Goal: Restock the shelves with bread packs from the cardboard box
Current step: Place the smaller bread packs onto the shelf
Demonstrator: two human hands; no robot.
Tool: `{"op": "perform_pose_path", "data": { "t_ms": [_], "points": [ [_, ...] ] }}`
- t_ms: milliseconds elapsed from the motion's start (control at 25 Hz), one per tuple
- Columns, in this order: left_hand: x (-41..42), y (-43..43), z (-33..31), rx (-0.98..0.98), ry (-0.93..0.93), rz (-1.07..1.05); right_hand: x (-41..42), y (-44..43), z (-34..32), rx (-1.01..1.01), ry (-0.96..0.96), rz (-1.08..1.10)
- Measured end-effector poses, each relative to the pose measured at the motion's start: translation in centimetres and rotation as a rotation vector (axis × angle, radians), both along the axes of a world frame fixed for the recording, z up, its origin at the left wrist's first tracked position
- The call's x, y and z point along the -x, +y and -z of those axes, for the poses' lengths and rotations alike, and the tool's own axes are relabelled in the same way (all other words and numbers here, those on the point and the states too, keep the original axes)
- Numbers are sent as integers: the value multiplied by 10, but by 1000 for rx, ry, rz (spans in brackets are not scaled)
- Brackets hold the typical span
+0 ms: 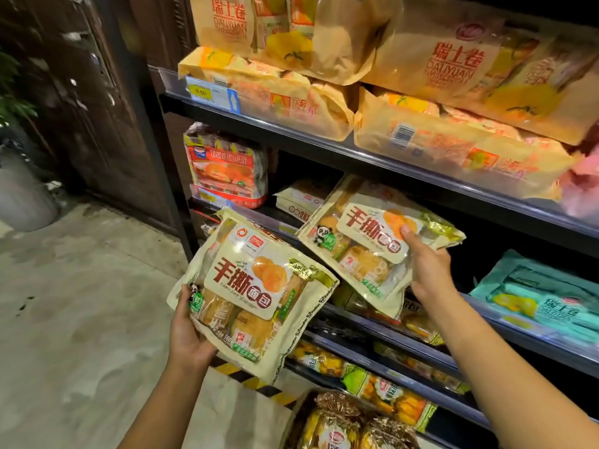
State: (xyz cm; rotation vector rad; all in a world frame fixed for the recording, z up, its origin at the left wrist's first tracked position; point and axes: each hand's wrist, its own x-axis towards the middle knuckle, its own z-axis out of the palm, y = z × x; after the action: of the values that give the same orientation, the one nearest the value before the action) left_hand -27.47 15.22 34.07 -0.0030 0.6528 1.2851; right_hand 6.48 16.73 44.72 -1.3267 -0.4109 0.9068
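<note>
Starting at the far left, a leafy plant [13,92] is hanging over a grey pot [24,196] that is sitting on the concrete floor [81,286], with a dark wooden wall [97,92] running behind them. Further right, the left hand [188,332] is gripping a cream bread pack [252,293] by its lower left corner, thumb lying on the front and fingers curling underneath; this pack is hanging tilted in the air in front of the left end of the shelves [421,176], above a strip of yellow-and-black tape [246,377] on the floor. Behind it, a red-labelled pack [227,170] is standing upright on the middle shelf. At the bottom centre, the cardboard box [296,416] is showing gold-topped packs [337,422] inside. Moving right, the right hand [428,270] is holding a second bread pack [366,241] of the same kind, thumb pressing on its printed label and fingers wrapping behind its right edge; this one is tilting with its upper end reaching in over the front rail of the middle shelf, just beside a similar pack [301,199] lying further back. Above, tan roll packs [453,69] are piling up on the top shelf. At the far right, a teal pack [544,303] is lying flat on a lower shelf.
</note>
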Motion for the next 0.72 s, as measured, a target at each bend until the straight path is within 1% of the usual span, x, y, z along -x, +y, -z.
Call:
{"op": "perform_pose_path", "data": {
  "t_ms": [120,160,240,320,400,520,560,600,680,720],
  "points": [
    [-11,5,5,3,-23,-5,-35,20,2,55,2,39],
    [-18,7,9,14,-35,-3,-46,29,2,88,-2,25],
    [-35,10,15,26,-48,4,-61,47,3,131,-36,-76],
    [-52,14,22,29,-58,0,-65,63,1,211,-164,-136],
    [-65,14,29,28,-56,-10,-62,72,2,318,-280,-124],
    [-77,7,39,25,-69,-50,-53,81,17,380,-448,-208],
    [-80,4,42,31,-67,-72,-44,82,17,373,-475,-249],
    [-82,2,45,38,-63,-98,-36,84,18,325,-486,-265],
    [-82,-1,49,35,-48,-138,-21,96,16,194,-448,-221],
    [-80,-2,49,22,-37,-152,-11,101,13,167,-431,-245]
  ]
}}
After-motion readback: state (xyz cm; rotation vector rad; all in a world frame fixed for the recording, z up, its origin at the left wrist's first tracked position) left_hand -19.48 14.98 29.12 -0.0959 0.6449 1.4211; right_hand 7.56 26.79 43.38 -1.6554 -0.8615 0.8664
